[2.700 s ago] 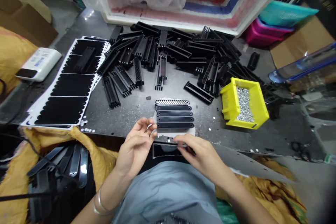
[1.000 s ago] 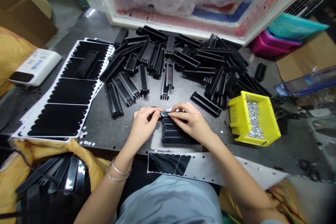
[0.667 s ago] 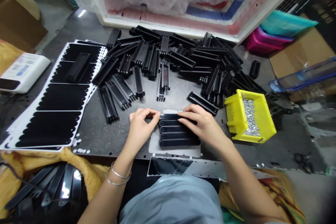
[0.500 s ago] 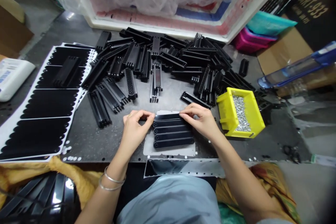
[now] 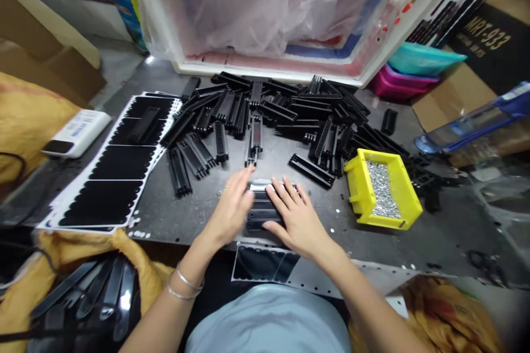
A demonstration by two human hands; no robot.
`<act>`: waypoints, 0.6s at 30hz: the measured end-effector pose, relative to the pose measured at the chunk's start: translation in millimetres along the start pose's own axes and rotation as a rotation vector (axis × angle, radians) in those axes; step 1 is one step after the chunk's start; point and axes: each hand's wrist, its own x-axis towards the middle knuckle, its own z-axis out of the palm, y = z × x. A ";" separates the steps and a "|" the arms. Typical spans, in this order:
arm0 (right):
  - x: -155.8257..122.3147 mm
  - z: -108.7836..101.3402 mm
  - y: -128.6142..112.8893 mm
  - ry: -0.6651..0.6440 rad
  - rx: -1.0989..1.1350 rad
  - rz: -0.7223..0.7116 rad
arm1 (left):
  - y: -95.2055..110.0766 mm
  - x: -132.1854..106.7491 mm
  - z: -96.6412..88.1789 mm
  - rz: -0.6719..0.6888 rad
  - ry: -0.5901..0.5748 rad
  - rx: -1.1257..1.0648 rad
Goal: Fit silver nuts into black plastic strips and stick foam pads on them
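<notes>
In front of me, several black plastic strips (image 5: 261, 214) lie side by side in a small stack of rows near the table's front edge. My right hand (image 5: 296, 218) rests flat over their right part, fingers spread, hiding much of them. At their left end is my left hand (image 5: 234, 207), somewhat blurred, its fingers stretched forward and nothing seen in it. Beyond the hands spreads a heap of loose black plastic parts (image 5: 275, 110) with slots and pronged ends. One such part (image 5: 311, 170) lies alone just past my right hand.
A yellow bin (image 5: 356, 193) of small metal pieces stands at the right. Sheets of black stickers (image 5: 124, 168) lie at the left beside a white device (image 5: 77, 132). A yellow sack (image 5: 143, 265) of black parts is below. A white-framed crate (image 5: 269, 69) stands at the back.
Both hands have let go of the ends of the top strip. My right hand now lies flat across the row; the left has opened its pinch. The view has shifted left.
</notes>
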 end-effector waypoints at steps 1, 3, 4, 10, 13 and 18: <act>-1.3 4.3 -0.1 -0.037 0.039 -0.009 | 2.5 -0.7 4.1 0.043 -0.096 0.042; -6.4 6.2 5.9 -0.054 0.163 0.017 | 6.4 -0.5 15.7 0.110 -0.234 0.165; -10.6 3.8 10.7 -0.036 0.238 0.045 | 7.5 0.3 22.3 0.132 -0.260 0.226; -54.3 -22.2 35.7 0.259 0.413 0.256 | 11.2 -6.4 30.1 0.114 -0.089 0.365; -80.1 -20.4 46.1 0.290 0.373 0.237 | 19.9 -50.0 5.6 -0.072 0.202 0.336; -103.0 -3.0 54.7 0.325 0.390 0.270 | 14.8 -185.2 -36.8 -0.551 0.544 0.369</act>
